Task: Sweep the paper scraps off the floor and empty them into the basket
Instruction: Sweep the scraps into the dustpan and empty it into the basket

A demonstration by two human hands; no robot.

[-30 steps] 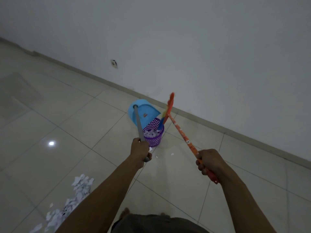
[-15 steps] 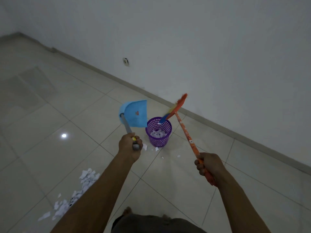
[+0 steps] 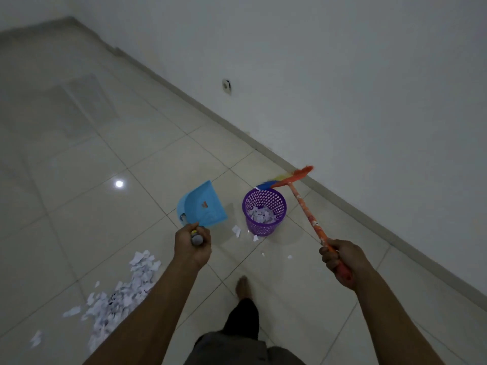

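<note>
Fingers [image 3: 329,258] curled tight on both hands, arms outstretched.
Left hand [image 3: 193,247] grips the dustpan [image 3: 203,205] mid-frame; right hand [image 3: 342,259] holds the broom [image 3: 307,214] (head just above the basket [image 3: 264,212], centre right).

- Floor [image 3: 79,206]: pale glossy square tiles with thin dark grout lines; one bright spot of glare [image 3: 119,183] on a tile to my left.
- Purple basket [image 3: 264,229]: mesh-walled, upright on the tiles near the wall, white scraps inside.
- Paper scraps [image 3: 123,293]: a loose white heap on the tiles at my lower left, well apart from the basket.
- Stray scraps [image 3: 236,230]: a few single pieces just beside the basket's base.
- My bare foot [image 3: 243,287]: flat on a tile, between heap and basket.
</note>
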